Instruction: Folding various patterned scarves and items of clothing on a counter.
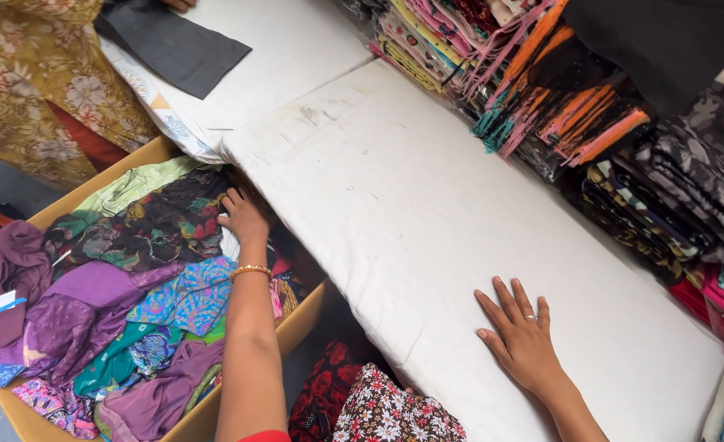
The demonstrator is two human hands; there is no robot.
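Now the left hand [243, 217] reaches into the yellow-walled cardboard box [300, 323] of crumpled colourful fabric pieces [145, 270], fingers curled onto the dark floral cloth [161, 221] at its far end; the right hand [522, 340] lies spread flat on the white padded table [411, 205], fingers pointing away.

Crumpled, many-coloured patterned fabric pieces [133, 278] lie heaped in an open cardboard box [300, 319] beside the table.

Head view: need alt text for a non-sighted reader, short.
A person's left hand reaches into a cardboard box of mixed colourful fabric pieces, while the right hand rests flat, fingers spread, on a white padded table. Stacks of folded patterned cloth line the table's far side.
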